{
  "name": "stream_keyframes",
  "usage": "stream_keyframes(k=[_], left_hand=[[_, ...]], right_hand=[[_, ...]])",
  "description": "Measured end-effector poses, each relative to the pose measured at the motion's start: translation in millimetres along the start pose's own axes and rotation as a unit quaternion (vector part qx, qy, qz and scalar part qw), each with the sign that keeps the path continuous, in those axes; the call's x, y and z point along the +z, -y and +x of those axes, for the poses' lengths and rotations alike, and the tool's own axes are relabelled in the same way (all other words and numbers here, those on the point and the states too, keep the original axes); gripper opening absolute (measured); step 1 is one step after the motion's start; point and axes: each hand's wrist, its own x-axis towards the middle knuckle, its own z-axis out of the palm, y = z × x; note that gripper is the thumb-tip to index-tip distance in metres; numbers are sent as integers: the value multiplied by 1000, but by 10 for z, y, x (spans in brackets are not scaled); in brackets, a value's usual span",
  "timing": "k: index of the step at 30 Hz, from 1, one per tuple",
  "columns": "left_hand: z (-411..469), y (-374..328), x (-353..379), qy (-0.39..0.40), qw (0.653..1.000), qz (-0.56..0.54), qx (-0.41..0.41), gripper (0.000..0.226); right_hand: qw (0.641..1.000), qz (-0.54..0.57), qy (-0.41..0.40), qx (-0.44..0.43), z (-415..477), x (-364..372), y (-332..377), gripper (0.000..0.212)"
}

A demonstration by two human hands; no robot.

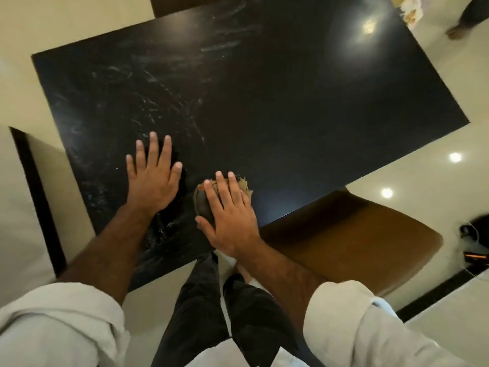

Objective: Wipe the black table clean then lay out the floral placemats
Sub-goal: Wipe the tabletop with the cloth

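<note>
The black table [291,107] fills the middle of the head view, with whitish smears across its left half. My left hand [152,176] lies flat on the tabletop near the front edge, fingers spread, holding nothing. My right hand [227,213] presses down on a bunched brown cloth [203,200] at the table's near edge; the palm covers most of the cloth. A patch of floral print [411,11] shows at the far right corner, too small to tell if it is a placemat.
A brown cushioned chair [352,242] stands right of me against the table's front edge. Another chair back [34,186] stands at the left. A person's foot [456,31] is on the floor at the top right. Cables and a dark device [473,242] lie at the right.
</note>
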Motion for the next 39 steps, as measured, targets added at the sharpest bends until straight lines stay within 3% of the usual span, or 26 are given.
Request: stream_keyframes(k=[3,7,10,15,19,21,26,31,36,39], left_hand=[[-334,-144,13,-23,1000,-3,11,75],[-807,-496,205,-34,998,8,59,82],[-1049,-898,460,-45,992,50,105,89],[-987,-1255,716,-46,992,84,88,91],[-869,-1095,771,-75,988,94,101,85],[-762,-904,725,-93,989,96,68,85],[-184,-629,475,-108,989,104,12,84],[205,-936,355,-121,988,98,13,83],[-484,-1326,733,-98,983,90,129,83],[-1046,-1059,880,-80,986,87,118,83]], right_hand=[[994,100,34,-8,-47,-196,-66,78],[981,165,-88,42,-26,-550,-441,64],[965,195,-137,112,35,-655,-764,52],[963,172,-173,112,366,-633,-990,40],[969,138,-178,102,514,-474,-994,38],[967,134,-188,104,509,-421,-993,42],[949,167,-239,116,493,-366,-1010,38],[926,226,-261,149,507,-353,-1035,36],[924,224,-268,151,465,-422,-1056,34],[937,199,-252,140,467,-448,-930,33]])
